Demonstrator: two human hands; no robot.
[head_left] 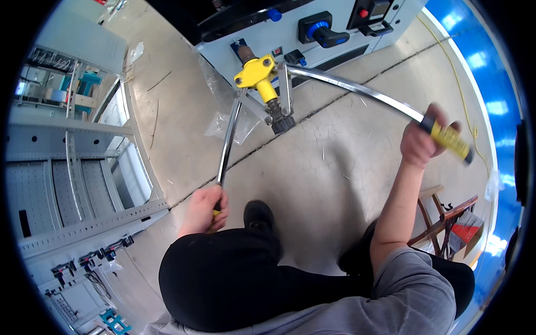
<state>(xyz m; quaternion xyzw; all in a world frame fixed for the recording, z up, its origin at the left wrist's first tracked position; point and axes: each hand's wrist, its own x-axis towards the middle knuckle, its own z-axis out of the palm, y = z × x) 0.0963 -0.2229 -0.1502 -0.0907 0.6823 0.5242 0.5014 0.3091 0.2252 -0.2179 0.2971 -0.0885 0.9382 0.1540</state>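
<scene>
A long-armed hand riveter (260,71) with a yellow head and two shiny metal arms is spread wide in front of me. Its nose end reaches up to the grey cabinet front (273,46); whether it touches the panel I cannot tell. A black knurled cap sits at its near end. My left hand (205,207) is closed round the grip of the left arm, low beside my knee. Out to the right, my right hand (421,140) wraps the yellow and black grip of the other arm, slightly blurred.
The cabinet carries a black and blue rotary handle (324,32) and a red button (364,13). Clear plastic film (234,127) lies on the floor below the riveter. Metal cabinet frames (72,131) stand at left. A wooden stool (438,223) is at lower right, near a blue wall.
</scene>
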